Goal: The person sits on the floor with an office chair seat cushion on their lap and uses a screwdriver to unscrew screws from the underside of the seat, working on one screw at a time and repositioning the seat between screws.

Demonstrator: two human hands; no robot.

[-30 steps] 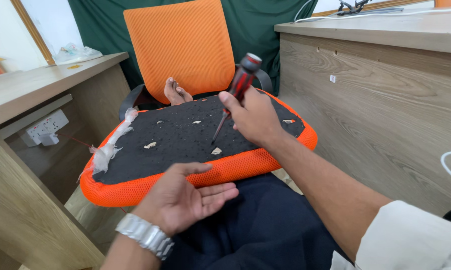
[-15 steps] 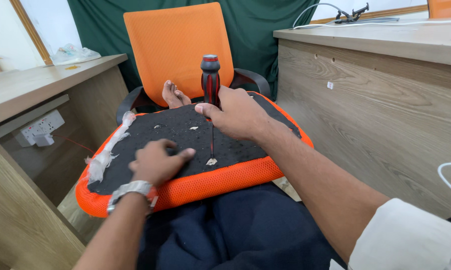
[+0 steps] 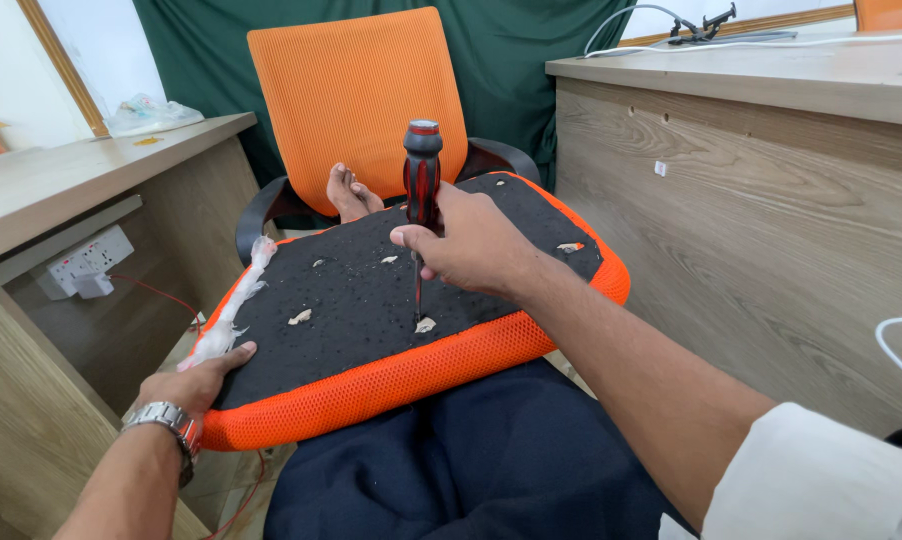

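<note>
At the left, the left hand [image 3: 203, 382] reaches forward from a bare forearm with a silver metal wristwatch [image 3: 163, 420] at the wrist. Its fingers curl over the near left corner of the orange mesh-edged seat cushion with a black underside [image 3: 371, 290], holding that edge; the thumb lies on the black surface beside a strip of white torn padding [image 3: 226, 320] running along the cushion's left rim. The cushion rests tilted across the person's lap, over dark navy trousers [image 3: 471, 470], its far edge towards an orange mesh office chair back [image 3: 356, 100], where a bare foot [image 3: 349, 193] shows.

Near the middle, the right hand [image 3: 471, 245] is wrapped closed around the lower handle of a red and black screwdriver [image 3: 421, 190], held upright, its thin metal shaft planted tip-down on the black surface near the cushion's front edge, at a small pale scrap. The right forearm stretches in from the lower right, a white sleeve [image 3: 821, 480] at the elbow. A wooden desk panel [image 3: 771, 230] stands on the right.
</note>
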